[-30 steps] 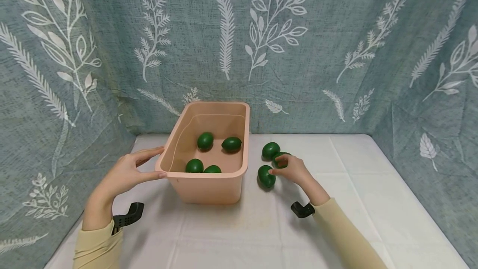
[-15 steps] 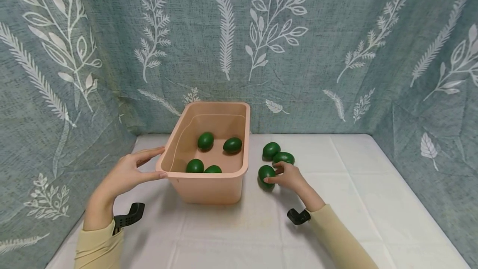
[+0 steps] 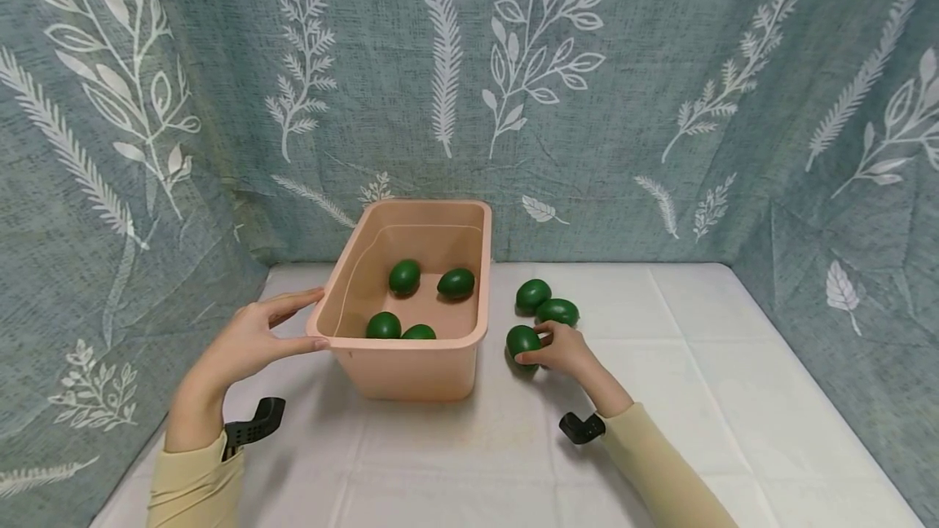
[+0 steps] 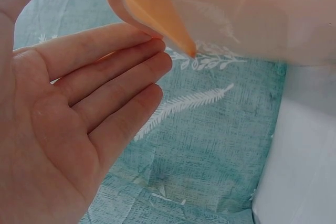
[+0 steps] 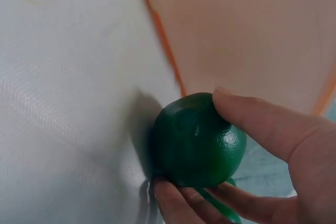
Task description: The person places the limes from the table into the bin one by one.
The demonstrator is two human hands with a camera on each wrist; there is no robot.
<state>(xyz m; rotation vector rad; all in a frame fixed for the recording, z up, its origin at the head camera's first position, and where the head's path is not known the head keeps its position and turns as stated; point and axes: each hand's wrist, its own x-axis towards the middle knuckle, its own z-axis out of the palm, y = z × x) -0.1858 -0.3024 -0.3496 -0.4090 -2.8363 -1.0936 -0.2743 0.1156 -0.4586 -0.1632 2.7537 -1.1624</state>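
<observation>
My right hand (image 3: 563, 351) holds a glossy dark green oval fruit (image 5: 197, 142) at the table, thumb on one side and fingers curled round the other. Just behind that hand, two more green fruits (image 3: 559, 312) lie close together. A peach-coloured plastic bin (image 3: 407, 373) stands left of them, with several like fruits (image 3: 456, 283) inside. Beside its left rim is my left hand (image 3: 249, 341), its fairly straight fingers at the rim and its thumb by the front left corner. In the left wrist view the fingers (image 4: 126, 85) lie side by side with a bare palm.
A white cloth (image 3: 440, 463) covers the table. Blue-green curtains (image 3: 623, 104) with white leaf patterns hang behind and along both sides. The bin wall (image 5: 236, 30) rises close to the held fruit in the right wrist view.
My right hand has moved slightly left and toward me, from between the fruits to a grip on the nearest one. The left hand stays at the bin rim.
</observation>
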